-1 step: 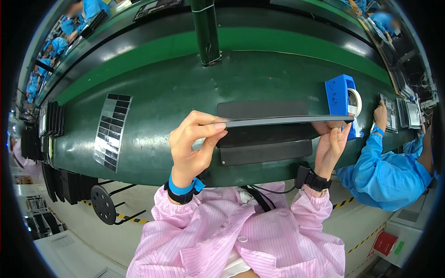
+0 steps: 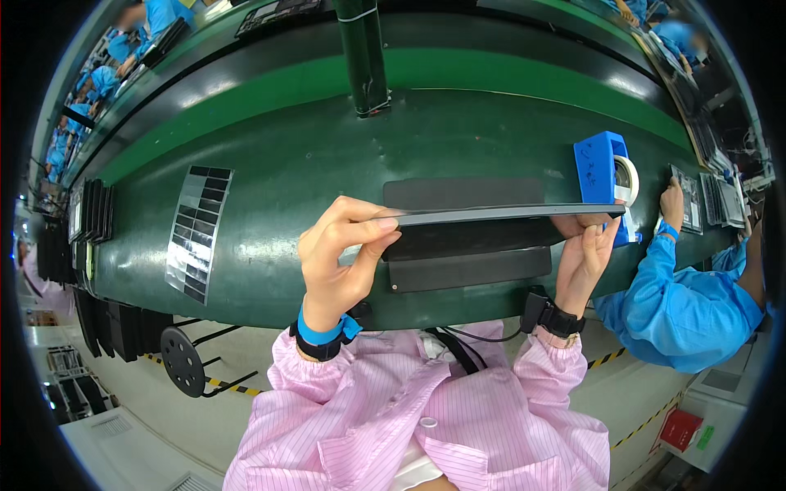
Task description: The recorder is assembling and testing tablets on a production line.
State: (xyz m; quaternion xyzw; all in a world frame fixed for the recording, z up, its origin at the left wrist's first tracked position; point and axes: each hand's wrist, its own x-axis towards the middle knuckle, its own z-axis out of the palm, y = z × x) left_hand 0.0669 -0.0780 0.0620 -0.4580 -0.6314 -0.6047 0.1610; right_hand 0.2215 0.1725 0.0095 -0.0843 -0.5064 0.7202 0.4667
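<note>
Left hand (image 2: pixel 337 250) pinching one end of thin dark panel (image 2: pixel 483 217) by fingertips; right hand (image 2: pixel 588 250) clasping other end. Panel between hands, near edge-on, over dark strips (image 2: pixel 471 270) on tabletop (image 2: pixel 286 155). Blue tape dispenser (image 2: pixel 595 168) just beyond right hand: corner could knock it if I swing right. Slack left pinch could drop panel.

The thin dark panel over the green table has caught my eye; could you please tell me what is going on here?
A person in a pink striped coat holds the thin dark panel by its two ends, the left hand at one and the right hand at the other. It is tilted, over dark padding on the green table. A blue tape dispenser stands near the right hand.
</note>
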